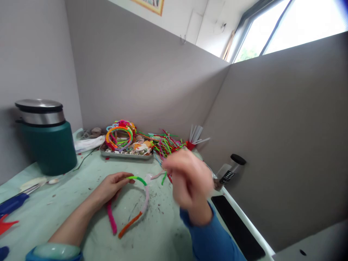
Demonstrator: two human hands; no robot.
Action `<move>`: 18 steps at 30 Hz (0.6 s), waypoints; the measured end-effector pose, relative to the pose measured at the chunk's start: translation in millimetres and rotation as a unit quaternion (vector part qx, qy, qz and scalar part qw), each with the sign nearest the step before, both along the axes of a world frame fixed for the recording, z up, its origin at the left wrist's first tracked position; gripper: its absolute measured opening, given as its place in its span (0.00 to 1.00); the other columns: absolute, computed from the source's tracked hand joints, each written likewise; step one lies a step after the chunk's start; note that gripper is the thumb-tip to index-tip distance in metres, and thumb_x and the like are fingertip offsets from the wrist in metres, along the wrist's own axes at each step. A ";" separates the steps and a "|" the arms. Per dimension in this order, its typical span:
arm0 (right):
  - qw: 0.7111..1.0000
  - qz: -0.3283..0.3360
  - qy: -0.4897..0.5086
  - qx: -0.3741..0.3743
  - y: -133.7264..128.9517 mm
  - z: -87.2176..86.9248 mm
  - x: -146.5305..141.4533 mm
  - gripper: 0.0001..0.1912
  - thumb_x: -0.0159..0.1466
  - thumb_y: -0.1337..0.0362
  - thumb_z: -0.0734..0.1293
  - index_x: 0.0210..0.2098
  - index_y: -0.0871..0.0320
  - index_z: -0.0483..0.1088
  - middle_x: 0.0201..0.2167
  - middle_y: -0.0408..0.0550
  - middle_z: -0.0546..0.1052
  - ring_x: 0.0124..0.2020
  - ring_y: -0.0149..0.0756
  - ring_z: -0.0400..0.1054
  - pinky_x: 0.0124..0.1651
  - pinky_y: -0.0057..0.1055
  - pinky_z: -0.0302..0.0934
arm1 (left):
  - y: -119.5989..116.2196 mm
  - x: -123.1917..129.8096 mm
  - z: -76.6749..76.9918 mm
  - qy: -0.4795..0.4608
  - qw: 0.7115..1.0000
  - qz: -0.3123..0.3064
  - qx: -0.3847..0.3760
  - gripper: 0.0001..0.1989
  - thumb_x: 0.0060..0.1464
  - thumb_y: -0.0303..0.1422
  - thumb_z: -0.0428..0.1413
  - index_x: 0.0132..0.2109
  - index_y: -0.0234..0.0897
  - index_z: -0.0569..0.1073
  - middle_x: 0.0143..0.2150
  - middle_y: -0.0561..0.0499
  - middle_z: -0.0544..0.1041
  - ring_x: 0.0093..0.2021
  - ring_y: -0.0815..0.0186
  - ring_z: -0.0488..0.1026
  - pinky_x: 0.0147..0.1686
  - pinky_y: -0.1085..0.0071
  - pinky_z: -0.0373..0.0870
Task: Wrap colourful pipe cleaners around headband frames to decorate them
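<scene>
My left hand (115, 186) is holding the headband (147, 199) at its bright green stretch, with my fingers closing narrowly over the top of the curve. The headband is lying on the pale green cloth (157, 235), its open end facing me. From my fingertips it is curving right through green and pale lilac to an orange end, while its magenta end is showing just below my palm. The space inside the curve is sitting to the right of my left wrist.

My right hand (191, 177) is hovering to the right of the headband, well apart from it, and is blurring. Its fingers are curling inward, but I cannot tell whether they are gripping anything. A pale pink strand (157, 175) is showing just beside them, and a short green piece (164, 178) is lying near it.

Beyond my hands, a metal tray (127, 156) is holding colourful fuzzy hoops (119, 136) and small flat pieces. A tangled pile of fuzzy sticks (168, 145) is resting beside it, near white sticks (195, 134) that are standing in a red holder (190, 145). A green flask (51, 148) is standing to the left.
</scene>
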State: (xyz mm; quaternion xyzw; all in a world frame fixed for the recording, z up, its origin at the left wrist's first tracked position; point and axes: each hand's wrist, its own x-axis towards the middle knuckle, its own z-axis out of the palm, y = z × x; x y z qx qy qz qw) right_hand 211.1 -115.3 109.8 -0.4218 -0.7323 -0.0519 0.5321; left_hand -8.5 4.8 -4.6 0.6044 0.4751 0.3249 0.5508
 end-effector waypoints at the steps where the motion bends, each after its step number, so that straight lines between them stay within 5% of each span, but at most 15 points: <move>1: 0.999 -0.014 0.023 -0.025 31.1 0.4 1.1 0.14 0.59 0.70 0.55 0.38 0.53 0.69 0.33 0.43 0.74 0.32 0.32 0.68 0.35 0.28 0.63 | 0.2 0.0 -1.0 0.004 1.000 -0.008 0.003 0.25 0.44 0.45 0.55 0.48 0.35 0.69 0.42 0.45 0.76 0.14 0.78 0.55 0.13 0.78 0.49; 3: 0.993 -0.050 0.035 -0.099 88.7 -9.0 5.3 0.15 0.60 0.69 0.53 0.39 0.57 0.69 0.33 0.46 0.75 0.33 0.32 0.68 0.35 0.28 0.62 | 0.7 -0.5 -2.7 0.009 1.000 -0.026 0.006 0.26 0.45 0.45 0.54 0.49 0.35 0.68 0.43 0.45 0.76 0.14 0.78 0.55 0.13 0.77 0.50; 5: 0.963 -0.133 -0.053 -0.230 132.7 -25.5 9.7 0.15 0.60 0.70 0.54 0.39 0.58 0.70 0.34 0.46 0.76 0.36 0.32 0.69 0.39 0.27 0.61 | 1.1 -1.0 -3.5 0.010 1.000 -0.024 0.004 0.26 0.45 0.46 0.53 0.49 0.35 0.69 0.42 0.45 0.76 0.13 0.78 0.55 0.13 0.77 0.50; 8: 0.906 -0.203 -0.146 -0.340 169.4 -51.2 9.7 0.12 0.58 0.68 0.59 0.38 0.59 0.71 0.37 0.51 0.76 0.40 0.37 0.69 0.41 0.28 0.59 | 0.7 -1.5 -2.7 0.006 1.000 -0.023 0.010 0.26 0.44 0.47 0.54 0.47 0.34 0.70 0.39 0.45 0.77 0.14 0.77 0.55 0.14 0.77 0.51; 13: 0.869 -0.230 -0.186 -0.397 184.0 -66.6 1.9 0.09 0.54 0.69 0.64 0.32 0.65 0.73 0.35 0.63 0.76 0.39 0.47 0.70 0.37 0.34 0.59 | -1.8 -1.3 1.0 0.007 1.000 -0.018 0.008 0.27 0.43 0.48 0.55 0.46 0.34 0.71 0.39 0.45 0.77 0.14 0.76 0.56 0.14 0.76 0.50; 18: 0.902 -0.176 -0.179 -0.351 173.4 -38.6 5.8 0.14 0.62 0.64 0.56 0.40 0.61 0.70 0.39 0.53 0.75 0.40 0.37 0.68 0.39 0.28 0.58 | -3.0 -1.8 3.0 -0.012 0.999 -0.029 0.008 0.27 0.45 0.47 0.53 0.48 0.33 0.68 0.41 0.45 0.77 0.14 0.77 0.55 0.14 0.77 0.51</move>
